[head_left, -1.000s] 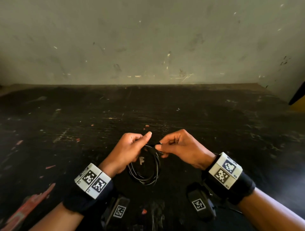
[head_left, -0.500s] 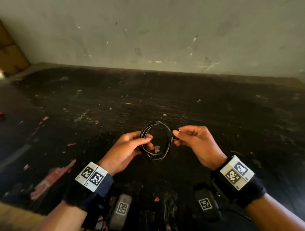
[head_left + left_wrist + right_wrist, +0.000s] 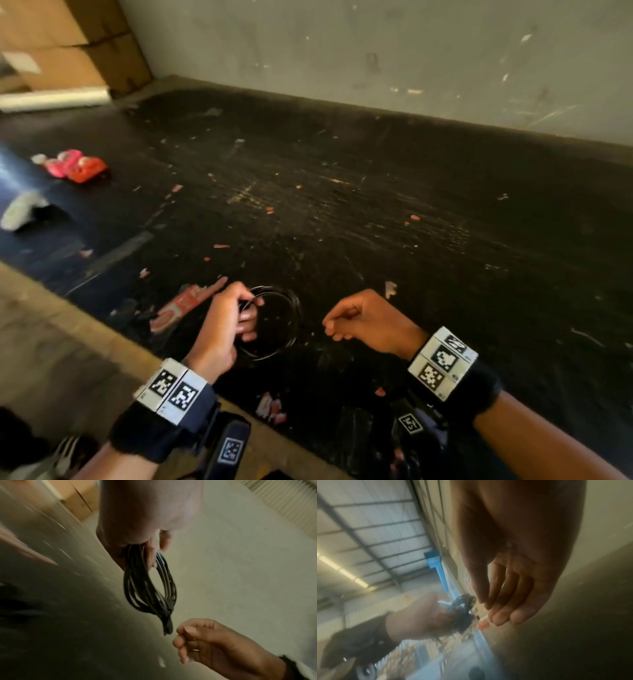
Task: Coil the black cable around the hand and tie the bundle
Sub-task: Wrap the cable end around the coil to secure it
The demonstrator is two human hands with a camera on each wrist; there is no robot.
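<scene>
Over the near edge of the black table [image 3: 376, 192], left hand [image 3: 222, 325] has its grip pinched on one side of the coiled black cable [image 3: 287, 322]; the loops hang free off the fingers [image 3: 150, 555], above the surface. Right hand [image 3: 366, 322] sits just beside the coil, not touching, grip loose, fingers half curled, holding nothing. Red packets [image 3: 73, 166] lie far left on the table. Wrist views are blurred.

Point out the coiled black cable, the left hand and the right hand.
coiled black cable [image 3: 294, 308]: head view, far-side arc of the loops.
left hand [image 3: 219, 325]: head view, back of the hand gripping the coil.
right hand [image 3: 370, 322]: head view, back of the hand, holding nothing.
</scene>
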